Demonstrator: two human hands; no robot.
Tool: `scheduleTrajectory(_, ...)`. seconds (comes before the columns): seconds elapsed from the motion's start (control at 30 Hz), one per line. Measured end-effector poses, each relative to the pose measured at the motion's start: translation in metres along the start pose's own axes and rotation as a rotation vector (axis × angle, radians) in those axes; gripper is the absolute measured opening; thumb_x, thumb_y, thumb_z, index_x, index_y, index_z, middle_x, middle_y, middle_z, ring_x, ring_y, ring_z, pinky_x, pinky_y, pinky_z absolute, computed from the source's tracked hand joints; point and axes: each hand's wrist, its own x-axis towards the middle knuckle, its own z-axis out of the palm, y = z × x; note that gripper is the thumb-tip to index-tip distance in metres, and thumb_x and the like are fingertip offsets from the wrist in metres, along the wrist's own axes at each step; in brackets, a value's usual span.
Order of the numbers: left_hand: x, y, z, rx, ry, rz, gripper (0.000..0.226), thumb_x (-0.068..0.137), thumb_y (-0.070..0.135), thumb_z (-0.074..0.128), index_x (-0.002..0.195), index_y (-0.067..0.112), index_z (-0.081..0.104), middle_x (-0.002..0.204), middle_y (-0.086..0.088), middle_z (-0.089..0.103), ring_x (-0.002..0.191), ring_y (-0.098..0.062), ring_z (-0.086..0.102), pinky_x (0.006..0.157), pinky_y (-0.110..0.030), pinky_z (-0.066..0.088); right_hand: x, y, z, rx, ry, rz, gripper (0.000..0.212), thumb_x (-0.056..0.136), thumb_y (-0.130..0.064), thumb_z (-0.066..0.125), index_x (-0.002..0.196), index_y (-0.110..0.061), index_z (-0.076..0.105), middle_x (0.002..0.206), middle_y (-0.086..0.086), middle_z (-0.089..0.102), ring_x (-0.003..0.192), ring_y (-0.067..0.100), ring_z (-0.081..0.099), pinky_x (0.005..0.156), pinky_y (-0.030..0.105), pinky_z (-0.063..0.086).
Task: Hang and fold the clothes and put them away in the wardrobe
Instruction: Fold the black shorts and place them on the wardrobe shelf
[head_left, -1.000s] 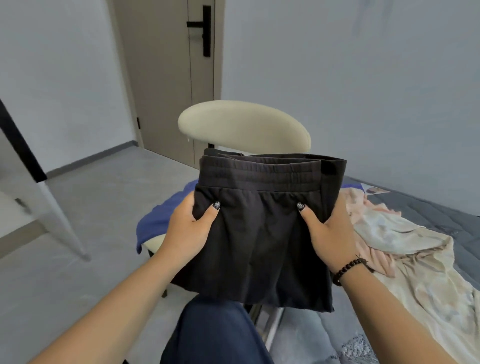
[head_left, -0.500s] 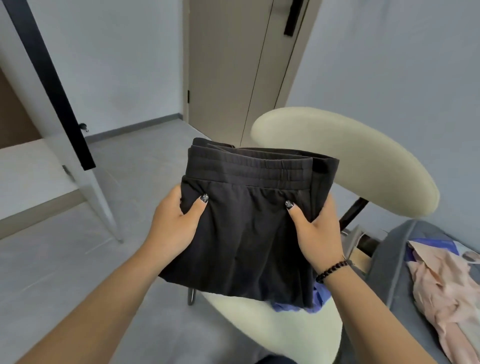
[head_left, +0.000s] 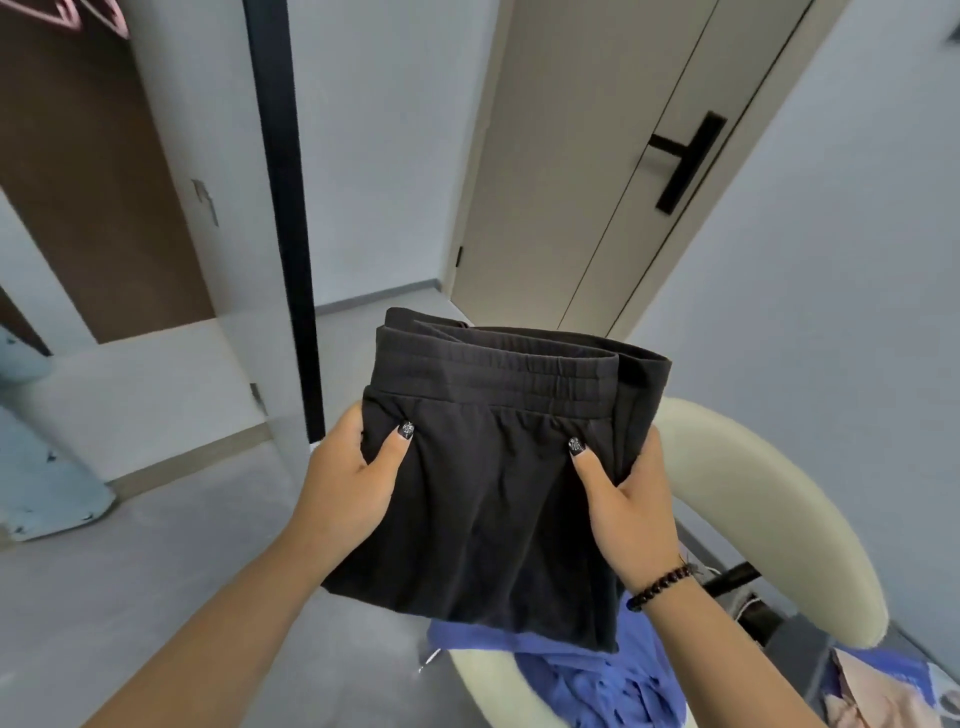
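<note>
A blue garment (head_left: 597, 675) lies crumpled on the cream chair (head_left: 769, 519) seat.

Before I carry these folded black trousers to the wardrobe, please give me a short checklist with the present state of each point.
1. Left hand grips the black trousers: ok.
2. Right hand grips the other side: ok.
3. Fold is neat, waistband on top: ok.
4. Trousers lifted off the blue garment on the chair: ok.
5. Free shelf in the wardrobe: cannot tell.
</note>
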Motion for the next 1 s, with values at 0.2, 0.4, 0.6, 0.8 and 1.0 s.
scheduleTrajectory(0.2, -0.008, 0.077, -0.098, 0.016, 0.048, 0.008, 0.031, 0.096, 0.028, 0.053, 0.126, 0.022, 0.052, 0.108, 0.016, 0.055, 0.1, -0.007, 0.053, 0.091, -0.023, 0.039, -0.014, -0.113, 0.017, 0.098, -0.021, -0.028, 0.038, 0.088, -0.018, 0.063, 0.121, -0.028, 0.045, 0.109, -0.017, 0.057, 0.099, -0.005, 0.053, 0.083, 0.019, 0.044)
scheduleTrajectory(0.4, -0.014, 0.13, -0.189, 0.05, 0.134, 0.085, 0.017, 0.096, 0.03, 0.054, 0.113, 0.03, 0.053, 0.099, 0.023, 0.057, 0.089, 0.003, 0.054, 0.086, -0.026, 0.043, -0.024, -0.205, 0.044, 0.212, -0.073, -0.137, 0.037, 0.087, -0.014, 0.064, 0.11, -0.037, 0.047, 0.105, -0.019, 0.06, 0.092, -0.012, 0.057, 0.07, 0.007, 0.046)
scheduleTrajectory(0.6, -0.011, 0.165, -0.253, 0.138, 0.277, 0.169, 0.011, 0.096, 0.031, 0.053, 0.107, 0.028, 0.053, 0.092, 0.025, 0.054, 0.084, 0.004, 0.051, 0.068, -0.015, 0.037, -0.013, -0.275, 0.065, 0.266, -0.149, -0.261, 0.036, 0.089, -0.014, 0.063, 0.118, -0.025, 0.044, 0.103, -0.021, 0.057, 0.085, -0.019, 0.055, 0.066, -0.001, 0.043)
scheduleTrajectory(0.8, 0.009, 0.189, -0.294, 0.149, 0.416, 0.174, 0.027, 0.095, 0.033, 0.052, 0.119, 0.02, 0.057, 0.109, 0.008, 0.063, 0.096, -0.011, 0.059, 0.083, -0.029, 0.046, 0.019, -0.324, 0.097, 0.272, -0.226, -0.365, 0.035, 0.087, -0.018, 0.065, 0.117, -0.023, 0.045, 0.098, -0.021, 0.057, 0.083, -0.02, 0.055, 0.064, 0.0, 0.044)
scheduleTrajectory(1.0, 0.057, 0.217, -0.324, 0.185, 0.562, 0.207, 0.019, 0.094, 0.033, 0.055, 0.108, 0.022, 0.06, 0.096, 0.007, 0.067, 0.087, -0.012, 0.062, 0.081, -0.036, 0.052, 0.073, -0.372, 0.143, 0.252, -0.286, -0.475, 0.043, 0.089, -0.028, 0.063, 0.126, -0.021, 0.043, 0.103, -0.01, 0.064, 0.083, 0.005, 0.063, 0.075, 0.023, 0.056)
